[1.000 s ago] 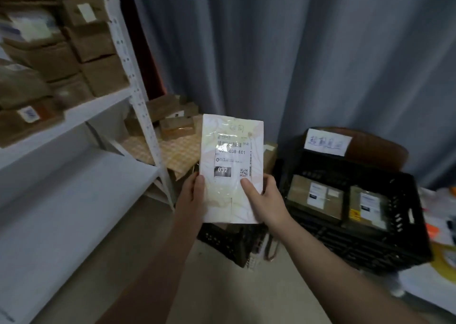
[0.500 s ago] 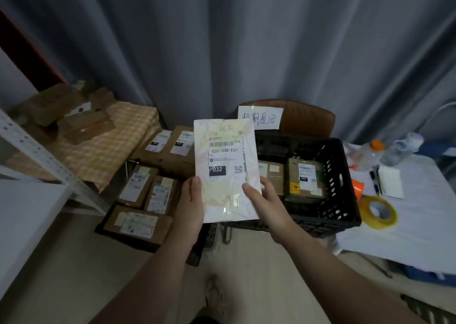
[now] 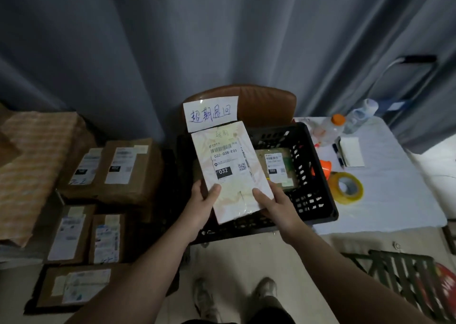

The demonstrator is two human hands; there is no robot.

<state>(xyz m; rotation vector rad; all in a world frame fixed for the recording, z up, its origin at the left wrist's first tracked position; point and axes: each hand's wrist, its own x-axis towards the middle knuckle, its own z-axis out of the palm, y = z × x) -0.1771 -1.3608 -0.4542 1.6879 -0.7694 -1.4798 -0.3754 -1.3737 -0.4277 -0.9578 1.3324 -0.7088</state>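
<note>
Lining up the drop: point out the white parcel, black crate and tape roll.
white parcel (image 3: 232, 175), head view, printed label
black crate (image 3: 309, 188), head view, right wall
tape roll (image 3: 345, 199), head view, yellow rim

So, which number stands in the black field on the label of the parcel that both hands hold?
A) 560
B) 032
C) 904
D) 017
B: the label on the parcel, which the left hand and the right hand hold near its lower corners, shows 032 in white on its black field.
</note>
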